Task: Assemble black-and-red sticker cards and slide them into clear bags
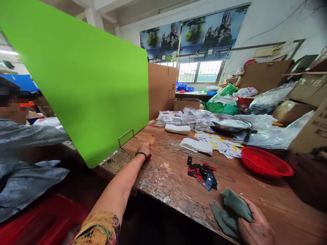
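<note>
My right hand grips a folded grey-green cloth at the table's near right edge, part of the cloth resting on the wood. My left hand reaches forward to the tabletop beside the wire stand of a green board. Its fingers look curled and are mostly hidden behind the back of the hand. A bit of red and black shows at its wrist side; what the hand holds is not clear. Between the hands lies a loose pile of flat black and red pieces.
The tall green board walls off the left, a co-worker beyond it. Behind the pile are white folded stacks, scattered yellow-white cards, plastic-bagged packs and a metal basin. A red basin stands right.
</note>
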Demonstrator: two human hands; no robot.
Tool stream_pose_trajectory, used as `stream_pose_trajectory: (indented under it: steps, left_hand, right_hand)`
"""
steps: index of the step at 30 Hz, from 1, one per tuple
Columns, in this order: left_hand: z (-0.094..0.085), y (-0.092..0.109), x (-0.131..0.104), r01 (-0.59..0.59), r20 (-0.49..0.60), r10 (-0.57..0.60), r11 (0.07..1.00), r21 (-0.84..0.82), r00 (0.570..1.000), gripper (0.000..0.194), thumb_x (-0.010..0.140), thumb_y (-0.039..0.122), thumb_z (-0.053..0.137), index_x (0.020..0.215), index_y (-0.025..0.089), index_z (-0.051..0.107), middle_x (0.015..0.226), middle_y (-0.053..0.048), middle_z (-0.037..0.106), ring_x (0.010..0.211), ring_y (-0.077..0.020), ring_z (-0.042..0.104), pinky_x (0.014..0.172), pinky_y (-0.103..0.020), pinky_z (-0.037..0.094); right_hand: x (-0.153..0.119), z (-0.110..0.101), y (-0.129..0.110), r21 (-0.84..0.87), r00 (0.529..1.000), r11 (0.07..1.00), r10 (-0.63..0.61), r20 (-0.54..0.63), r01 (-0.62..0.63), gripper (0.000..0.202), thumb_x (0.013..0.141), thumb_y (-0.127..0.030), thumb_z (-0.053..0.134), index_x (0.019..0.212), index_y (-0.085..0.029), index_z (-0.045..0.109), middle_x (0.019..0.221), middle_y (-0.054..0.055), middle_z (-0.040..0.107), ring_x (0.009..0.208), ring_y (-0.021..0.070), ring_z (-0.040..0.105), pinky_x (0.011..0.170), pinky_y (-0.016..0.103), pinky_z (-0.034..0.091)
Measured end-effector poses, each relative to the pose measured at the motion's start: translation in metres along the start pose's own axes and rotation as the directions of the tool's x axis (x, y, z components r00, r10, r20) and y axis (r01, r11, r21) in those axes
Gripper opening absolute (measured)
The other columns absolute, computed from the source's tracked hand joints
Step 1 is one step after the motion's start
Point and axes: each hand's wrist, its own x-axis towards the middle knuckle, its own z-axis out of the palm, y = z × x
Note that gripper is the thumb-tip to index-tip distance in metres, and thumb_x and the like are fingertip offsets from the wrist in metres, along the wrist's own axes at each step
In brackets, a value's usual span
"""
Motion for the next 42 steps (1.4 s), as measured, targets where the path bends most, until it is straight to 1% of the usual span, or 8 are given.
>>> stream_pose_trajectory:
  steps: [5,11,14,17,25,29,34,42]
  left_hand:
    - [-0.021,0.007,-0.014,-0.083,-0.132,0.058,0.977,-0.198,0.990,0.015,0.088,0.011,0.053,0.096,0.014,0.065,0.107,-0.009,0.064,0.104,-0.0211,0.059,0.091,-0.039,0.047]
    - [0.003,0.082,-0.107,-0.266,-0.070,0.268,0.822,-0.504,0.961,0.007,0.078,0.015,0.059,0.081,0.017,0.066,0.074,0.000,0.067,0.069,-0.0128,0.062,0.066,-0.023,0.049]
    - [0.021,0.110,-0.150,-0.208,-0.045,0.371,0.411,-0.888,0.927,0.011,0.077,0.026,0.064,0.076,0.015,0.064,0.070,0.000,0.066,0.065,-0.0117,0.060,0.061,-0.021,0.047]
    - [0.032,0.126,-0.159,-0.054,0.007,0.323,0.179,-0.982,0.946,0.018,0.072,0.030,0.070,0.076,0.015,0.061,0.069,-0.001,0.065,0.062,-0.0120,0.061,0.060,-0.022,0.049]
    - [0.059,0.158,-0.096,-0.105,0.082,0.243,0.666,-0.739,0.967,0.015,0.082,0.020,0.063,0.094,0.015,0.069,0.093,-0.008,0.074,0.085,-0.0170,0.070,0.077,-0.029,0.055]
    - [0.036,0.100,-0.064,-0.117,0.074,0.173,0.870,-0.479,0.982,0.019,0.083,0.015,0.063,0.100,0.017,0.070,0.110,-0.008,0.070,0.112,-0.0217,0.060,0.101,-0.038,0.045]
    - [-0.001,0.018,-0.037,0.005,0.137,0.014,0.991,-0.135,0.990,0.028,0.090,0.031,0.061,0.113,0.015,0.062,0.120,-0.010,0.062,0.110,-0.0240,0.059,0.094,-0.048,0.049]
    - [-0.016,0.002,-0.018,-0.117,0.131,0.133,0.986,-0.121,0.983,0.023,0.088,0.032,0.063,0.104,0.015,0.064,0.110,-0.008,0.064,0.102,-0.0213,0.061,0.089,-0.043,0.051]
  right_hand:
    - [0.006,0.004,0.000,0.030,0.996,0.996,-0.084,-0.036,0.085,0.061,0.058,-0.024,0.042,0.115,-0.016,0.065,0.107,0.010,0.069,0.093,0.0302,0.064,0.076,0.039,0.049]
    - [-0.006,0.029,-0.098,0.272,0.912,0.872,-0.406,-0.063,0.407,0.064,0.063,-0.013,0.042,0.125,-0.018,0.060,0.121,0.010,0.064,0.110,0.0255,0.059,0.093,0.039,0.047]
    - [-0.019,0.044,-0.132,0.391,0.809,0.743,-0.588,-0.006,0.543,0.070,0.063,-0.008,0.039,0.131,-0.019,0.054,0.127,0.009,0.061,0.118,0.0225,0.055,0.102,0.040,0.043]
    - [-0.019,0.044,-0.120,0.380,0.838,0.782,-0.545,0.031,0.495,0.066,0.060,-0.009,0.038,0.121,-0.019,0.059,0.115,0.008,0.067,0.107,0.0216,0.062,0.091,0.035,0.049]
    - [0.010,-0.002,-0.019,0.042,0.993,0.993,-0.107,-0.045,0.108,0.058,0.059,-0.023,0.042,0.113,-0.017,0.064,0.100,0.009,0.069,0.088,0.0296,0.065,0.074,0.037,0.049]
    - [0.000,-0.008,0.004,-0.025,1.000,1.000,-0.019,-0.019,0.018,0.055,0.066,-0.025,0.043,0.117,-0.020,0.062,0.105,0.011,0.067,0.091,0.0331,0.065,0.071,0.041,0.049]
    - [-0.007,-0.005,0.001,-0.038,0.998,0.997,-0.060,-0.026,0.059,0.056,0.067,-0.023,0.043,0.120,-0.020,0.060,0.110,0.011,0.066,0.094,0.0342,0.064,0.075,0.044,0.049]
    - [-0.003,-0.004,0.002,0.014,0.998,0.999,-0.045,-0.033,0.045,0.058,0.063,-0.022,0.043,0.119,-0.016,0.062,0.111,0.012,0.066,0.098,0.0354,0.064,0.079,0.045,0.050]
